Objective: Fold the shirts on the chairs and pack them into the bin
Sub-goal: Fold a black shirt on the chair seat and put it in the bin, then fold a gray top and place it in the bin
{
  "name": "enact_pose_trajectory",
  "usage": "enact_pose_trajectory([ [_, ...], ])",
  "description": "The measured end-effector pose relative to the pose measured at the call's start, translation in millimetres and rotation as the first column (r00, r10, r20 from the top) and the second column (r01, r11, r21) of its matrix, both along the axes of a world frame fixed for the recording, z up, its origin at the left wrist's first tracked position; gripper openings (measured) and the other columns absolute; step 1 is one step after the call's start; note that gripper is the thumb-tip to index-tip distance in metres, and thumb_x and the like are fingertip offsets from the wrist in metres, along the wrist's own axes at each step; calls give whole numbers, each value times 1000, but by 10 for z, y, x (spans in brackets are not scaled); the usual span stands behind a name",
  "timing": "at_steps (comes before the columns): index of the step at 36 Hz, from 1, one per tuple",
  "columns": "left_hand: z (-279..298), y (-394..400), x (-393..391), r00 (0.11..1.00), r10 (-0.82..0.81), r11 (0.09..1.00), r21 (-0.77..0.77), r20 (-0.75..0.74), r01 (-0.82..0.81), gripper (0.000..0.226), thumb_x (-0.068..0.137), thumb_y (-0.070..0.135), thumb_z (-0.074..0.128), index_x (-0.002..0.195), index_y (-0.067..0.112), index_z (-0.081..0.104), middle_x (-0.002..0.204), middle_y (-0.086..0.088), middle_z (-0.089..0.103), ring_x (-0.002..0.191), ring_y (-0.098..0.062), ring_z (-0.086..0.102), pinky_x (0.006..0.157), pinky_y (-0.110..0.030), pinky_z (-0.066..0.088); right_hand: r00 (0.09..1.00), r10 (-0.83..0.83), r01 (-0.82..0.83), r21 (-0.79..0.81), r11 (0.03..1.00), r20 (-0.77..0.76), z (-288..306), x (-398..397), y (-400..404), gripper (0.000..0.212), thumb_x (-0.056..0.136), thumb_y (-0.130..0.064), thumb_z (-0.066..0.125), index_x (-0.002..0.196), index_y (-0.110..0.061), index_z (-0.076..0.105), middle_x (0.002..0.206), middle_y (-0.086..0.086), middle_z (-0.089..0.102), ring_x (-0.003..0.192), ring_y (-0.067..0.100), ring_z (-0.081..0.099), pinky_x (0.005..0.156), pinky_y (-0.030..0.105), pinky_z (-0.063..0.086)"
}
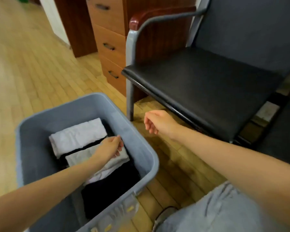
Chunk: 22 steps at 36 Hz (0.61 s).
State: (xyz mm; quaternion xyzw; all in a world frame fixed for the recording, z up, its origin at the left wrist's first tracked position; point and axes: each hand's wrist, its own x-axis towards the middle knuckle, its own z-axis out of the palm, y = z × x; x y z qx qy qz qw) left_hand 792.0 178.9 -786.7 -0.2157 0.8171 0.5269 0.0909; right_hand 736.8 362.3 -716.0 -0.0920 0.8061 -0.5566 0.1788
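Note:
A grey plastic bin (141, 144) stands on the wooden floor at lower left. Inside it lie a folded white shirt (77, 136) at the back, a second folded pale shirt (84, 159) in the middle and a dark folded garment (110, 186) toward the front. My left hand (110, 147) reaches into the bin and rests on the right end of the middle shirt, fingers loosely bent. My right hand (157, 122) hangs in the air to the right of the bin, in front of the chair, fingers relaxed and holding nothing. The black chair seat (208, 84) is bare.
The chair has a grey metal frame (130, 47) and a wooden armrest (157, 15). A wooden drawer unit (110, 44) stands behind it. My knee in light grey fabric (216, 211) is at lower right, with a shoe (162, 215) beside the bin.

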Motion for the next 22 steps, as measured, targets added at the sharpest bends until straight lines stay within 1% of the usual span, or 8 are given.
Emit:
enact_pose_trajectory([
  [3, 485, 573, -312, 989, -13, 986, 162, -147, 37, 43, 104, 25, 38, 66, 11, 54, 54, -2, 50, 41, -11, 46, 44, -20, 37, 979, -193, 189, -67, 980, -63, 356, -44, 525, 34, 96, -12, 42, 63, -14, 51, 53, 0, 51, 41, 10, 41, 41, 20, 31],
  [7, 1108, 1585, -573, 960, -107, 921, 339, -258, 193, 46, 104, 24, 34, 63, 12, 50, 38, 6, 46, 31, -5, 41, 42, -19, 32, 894, -435, 418, -150, 896, -109, 755, 49, 1434, 38, 100, -16, 41, 62, -15, 47, 53, 1, 41, 45, 12, 33, 43, 23, 26],
  [9, 1323, 2169, -579, 929, -207, 882, 353, -306, 313, 48, 105, 25, 33, 62, 13, 51, 37, 7, 45, 30, -6, 41, 40, -18, 33, 831, -545, 529, -149, 835, -106, 872, 214, 1965, 38, 101, -16, 40, 63, -15, 46, 54, 1, 38, 46, 13, 31, 45, 23, 24],
  [11, 1449, 2688, -520, 889, -303, 831, 361, -345, 423, 49, 105, 26, 33, 62, 14, 52, 42, 5, 47, 32, -7, 42, 44, -21, 33, 781, -614, 603, -115, 789, -117, 925, 419, 2450, 38, 102, -19, 39, 65, -15, 46, 55, 1, 38, 48, 14, 31, 46, 25, 24],
  [14, 1622, 3570, -241, 794, -473, 743, 311, -382, 592, 48, 105, 27, 34, 64, 14, 55, 52, 2, 50, 43, -10, 46, 50, -23, 36, 654, -738, 734, -96, 672, -166, 998, 898, 3324, 37, 103, -22, 38, 68, -14, 50, 55, -1, 41, 49, 12, 34, 49, 25, 28],
  [17, 1716, 4275, 25, 718, -575, 657, 302, -393, 691, 46, 105, 27, 33, 68, 13, 56, 60, 0, 51, 51, -12, 47, 53, -23, 37, 539, -820, 823, -89, 561, -190, 1098, 1351, 4059, 37, 103, -28, 39, 72, -14, 54, 55, -2, 45, 48, 11, 39, 50, 25, 32],
  [19, 1707, 4778, 196, 684, -635, 600, 329, -359, 729, 42, 105, 28, 34, 73, 13, 58, 63, 0, 51, 54, -12, 48, 56, -23, 39, 443, -868, 877, -91, 471, -227, 1123, 1705, 4577, 39, 103, -32, 40, 72, -15, 55, 53, -3, 46, 46, 11, 39, 47, 24, 32],
  [22, 1623, 5494, 511, 655, -706, 536, 401, -270, 743, 38, 104, 30, 35, 79, 14, 59, 67, 1, 52, 59, -12, 49, 57, -24, 40, 278, -910, 950, -54, 309, -306, 1063, 2266, 5312, 39, 103, -30, 42, 70, -14, 56, 52, -1, 46, 43, 11, 39, 42, 21, 31],
])
